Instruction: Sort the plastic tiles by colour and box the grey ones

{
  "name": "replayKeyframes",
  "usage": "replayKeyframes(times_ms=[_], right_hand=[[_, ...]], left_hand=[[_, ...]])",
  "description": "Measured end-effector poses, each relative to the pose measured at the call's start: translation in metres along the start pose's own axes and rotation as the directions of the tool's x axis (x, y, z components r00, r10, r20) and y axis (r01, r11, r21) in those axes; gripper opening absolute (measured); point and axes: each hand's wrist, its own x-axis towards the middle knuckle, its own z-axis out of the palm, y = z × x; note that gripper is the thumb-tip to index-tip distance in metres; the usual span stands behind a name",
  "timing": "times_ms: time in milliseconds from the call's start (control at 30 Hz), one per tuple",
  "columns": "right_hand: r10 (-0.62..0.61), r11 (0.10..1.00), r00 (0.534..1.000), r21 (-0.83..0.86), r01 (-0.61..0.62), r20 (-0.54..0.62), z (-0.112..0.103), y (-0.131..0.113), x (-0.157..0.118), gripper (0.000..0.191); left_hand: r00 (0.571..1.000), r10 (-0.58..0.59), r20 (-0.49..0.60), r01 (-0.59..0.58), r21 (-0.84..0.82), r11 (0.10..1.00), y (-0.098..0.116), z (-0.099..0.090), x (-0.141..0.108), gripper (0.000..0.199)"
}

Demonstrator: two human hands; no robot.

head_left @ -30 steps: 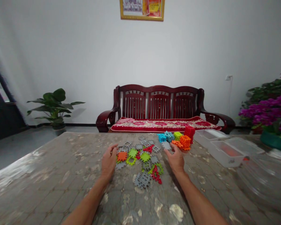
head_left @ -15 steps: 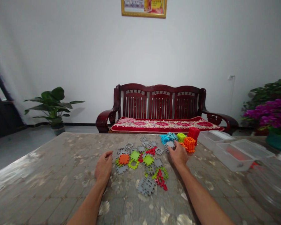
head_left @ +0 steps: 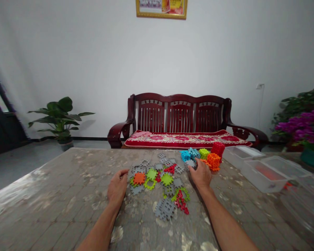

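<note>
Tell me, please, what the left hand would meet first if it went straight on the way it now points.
The left hand would probably meet the grey pieces behind the orange piece first, though depth is unclear.

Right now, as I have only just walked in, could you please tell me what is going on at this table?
Someone is handling toothed plastic pieces at the table. Their right grip is at a gray piece, near the blue, green, orange and red block stacks; whether it is pinched is hard to tell. Their left grip is beside the loose flat pieces, with nothing visibly held. Those pieces are spread between the two, and clear boxes stand off to the right.
</note>
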Motion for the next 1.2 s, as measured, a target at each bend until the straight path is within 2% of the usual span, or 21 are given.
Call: replayKeyframes(times_ms=[100,200,267,433,567,900,1100,1200], right_hand=[[-0.161,0.985,0.987,0.057,0.161,-0.008,0.001,-0.005,-0.004,0.033],[-0.307,0.951,0.944,0.084,0.298,0.124,0.0,-0.019,-0.012,0.026],[-0.342,0.939,0.915,0.052,0.339,0.214,-0.001,-0.031,-0.016,0.027],[-0.254,0.948,0.888,-0.084,0.307,0.383,-0.006,-0.053,-0.018,0.025],[-0.176,0.958,0.879,-0.126,0.256,0.444,-0.009,-0.057,-0.016,0.023],[-0.139,0.963,0.885,-0.147,0.225,0.444,-0.007,-0.054,-0.017,0.037],[-0.195,0.971,0.94,-0.081,0.225,0.28,-0.014,-0.042,-0.014,0.042],[-0.144,0.984,0.971,-0.079,0.161,0.191,-0.02,-0.032,-0.003,0.043]], left_hand=[[1.0,0.004,-0.005,-0.004,-0.005,1.0,0.001,0.0,0.0,0.032],[1.0,0.004,-0.009,-0.004,-0.008,1.0,0.002,-0.001,-0.001,0.032],[1.0,0.002,-0.005,-0.002,-0.01,1.0,0.003,-0.001,-0.002,0.033],[1.0,0.0,0.005,0.0,-0.026,1.0,0.005,-0.003,-0.003,0.031],[1.0,0.013,0.011,-0.012,-0.033,0.999,0.004,-0.002,-0.002,0.029],[0.999,-0.009,0.036,0.01,-0.013,1.0,0.002,0.0,-0.001,0.032],[1.0,0.004,0.021,-0.003,-0.019,1.0,0.001,0.001,0.0,0.032],[1.0,-0.004,0.02,0.004,-0.014,1.0,0.001,0.001,0.0,0.032]])
